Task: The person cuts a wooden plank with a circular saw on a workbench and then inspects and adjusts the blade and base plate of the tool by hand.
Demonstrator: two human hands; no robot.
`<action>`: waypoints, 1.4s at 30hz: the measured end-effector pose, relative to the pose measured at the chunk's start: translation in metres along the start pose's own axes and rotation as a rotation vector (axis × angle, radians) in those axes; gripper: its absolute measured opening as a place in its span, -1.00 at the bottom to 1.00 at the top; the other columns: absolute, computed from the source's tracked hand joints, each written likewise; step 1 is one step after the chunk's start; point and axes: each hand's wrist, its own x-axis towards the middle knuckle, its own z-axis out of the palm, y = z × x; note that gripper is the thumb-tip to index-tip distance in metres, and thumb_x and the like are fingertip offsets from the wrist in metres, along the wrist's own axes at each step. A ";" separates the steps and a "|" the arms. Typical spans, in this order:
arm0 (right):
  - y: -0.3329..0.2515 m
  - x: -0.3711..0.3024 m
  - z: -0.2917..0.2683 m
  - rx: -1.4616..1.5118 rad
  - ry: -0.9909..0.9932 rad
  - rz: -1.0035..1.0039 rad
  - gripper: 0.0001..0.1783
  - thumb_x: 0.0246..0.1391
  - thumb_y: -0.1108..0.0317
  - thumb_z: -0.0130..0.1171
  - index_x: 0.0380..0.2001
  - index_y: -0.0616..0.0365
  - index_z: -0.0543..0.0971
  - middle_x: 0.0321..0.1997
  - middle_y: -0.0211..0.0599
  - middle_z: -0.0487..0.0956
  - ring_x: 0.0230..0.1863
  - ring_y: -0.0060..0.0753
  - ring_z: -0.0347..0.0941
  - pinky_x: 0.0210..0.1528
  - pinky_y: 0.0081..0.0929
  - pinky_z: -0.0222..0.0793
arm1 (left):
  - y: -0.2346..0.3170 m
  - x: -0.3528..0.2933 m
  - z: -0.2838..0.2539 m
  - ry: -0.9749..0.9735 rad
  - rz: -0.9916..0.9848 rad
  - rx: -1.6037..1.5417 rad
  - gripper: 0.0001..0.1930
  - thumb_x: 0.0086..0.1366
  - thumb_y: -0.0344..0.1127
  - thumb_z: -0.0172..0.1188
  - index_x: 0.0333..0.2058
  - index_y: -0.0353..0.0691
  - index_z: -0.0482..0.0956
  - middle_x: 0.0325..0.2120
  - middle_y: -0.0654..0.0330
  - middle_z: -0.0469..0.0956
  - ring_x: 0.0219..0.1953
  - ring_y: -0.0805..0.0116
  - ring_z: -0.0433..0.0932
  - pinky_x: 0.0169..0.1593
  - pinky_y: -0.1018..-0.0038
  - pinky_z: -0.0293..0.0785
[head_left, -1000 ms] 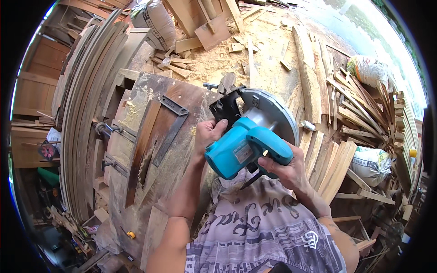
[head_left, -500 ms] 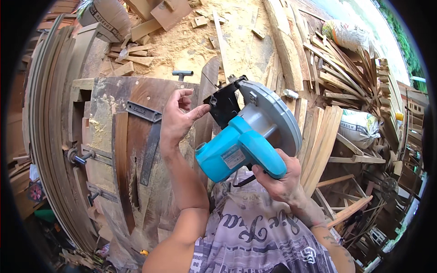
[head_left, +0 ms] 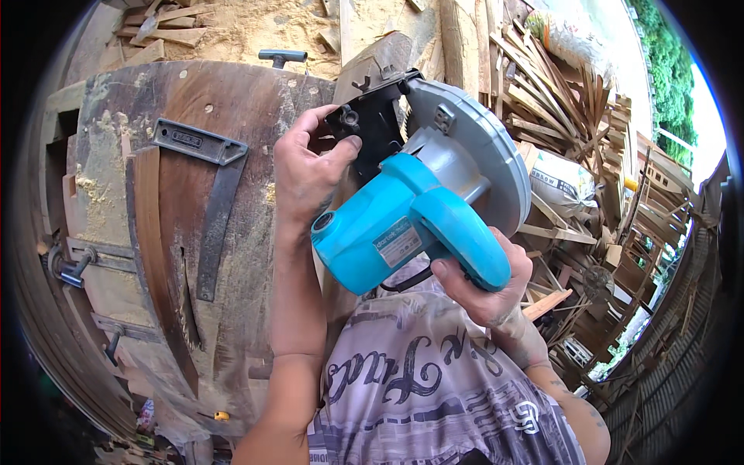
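A teal and grey circular saw [head_left: 364, 229] is held up in front of my chest, its round grey blade guard [head_left: 473, 128] to the right. My right hand [head_left: 496, 287] is wrapped round its rear handle. At the saw's far left, my left hand [head_left: 310, 167] pinches the corner of the black base plate [head_left: 376, 128], the thumb on the near face and the fingers partly hidden behind. A little of the toothed blade [head_left: 405, 120] shows between plate and guard. Beneath the saw, a board [head_left: 380, 58] extends away from me.
To the left is a worn wooden workbench [head_left: 240, 101] with a try square [head_left: 205, 225] and a narrow curved wood piece [head_left: 155, 232]. Clamps [head_left: 74, 267] sit at its left edge. Sawdust [head_left: 263, 23] and offcuts cover the ground beyond; stacked sticks [head_left: 554, 85] and a white sack [head_left: 558, 182] lie right.
My left thumb and fingers have closed further over the base plate's corner. The head view has shifted, and the saw shows larger. My right hand keeps its hold on the handle.
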 end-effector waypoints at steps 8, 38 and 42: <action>-0.007 0.007 0.005 -0.095 0.008 0.006 -0.61 -0.09 0.49 0.47 -0.13 0.31 0.63 -0.42 -0.33 0.66 -0.46 -0.60 0.59 -0.40 -0.59 0.48 | -0.006 -0.002 0.003 0.087 -0.013 -0.067 -0.63 0.17 -0.53 0.31 -0.01 -0.43 0.60 -0.33 0.15 0.69 -0.32 0.53 0.63 -0.22 0.57 0.57; -0.017 0.016 0.009 -0.265 -0.005 0.018 -0.62 -0.20 0.52 0.40 -0.20 0.35 0.65 -0.37 -0.15 0.66 -0.44 -0.31 0.63 -0.33 -0.47 0.52 | 0.013 0.013 -0.013 -0.041 -0.091 -0.052 -0.64 0.25 -0.54 0.27 0.02 -0.48 0.52 -0.40 0.14 0.68 -0.37 0.59 0.60 -0.30 0.62 0.50; -0.019 0.016 0.011 -0.221 0.009 0.024 -0.61 -0.19 0.52 0.40 -0.19 0.34 0.66 -0.35 -0.17 0.67 -0.44 -0.35 0.63 -0.33 -0.48 0.52 | 0.010 0.014 -0.014 -0.067 -0.117 -0.081 -0.63 0.27 -0.56 0.28 0.05 -0.46 0.49 -0.34 0.18 0.67 -0.33 0.61 0.57 -0.26 0.65 0.46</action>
